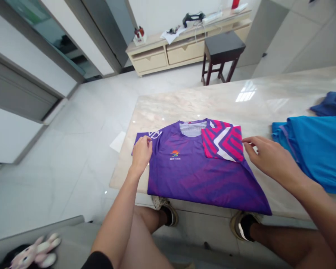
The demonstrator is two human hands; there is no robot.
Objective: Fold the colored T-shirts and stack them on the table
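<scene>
A purple short-sleeved T-shirt (182, 172) lies front side up, with a small orange and green logo on the chest. Its pink, purple and white patterned sleeve (223, 144) is folded inward over the front, while the purple sleeve at the left points outward. My left hand (142, 151) is closed over that left sleeve, its fingers curled and partly hidden. At the folded sleeve's outer edge, my right hand (264, 155) holds thumb and forefinger pinched together. The shirt's lower part reaches the table's near edge.
The shirt rests on a pale marble table (168, 106). Blue folded clothing (322, 145) and a dark blue cloth (332, 104) lie at the right. Beyond are a dark stool (224, 46) and a low cabinet (151, 61). A plush toy (36, 254) sits lower left.
</scene>
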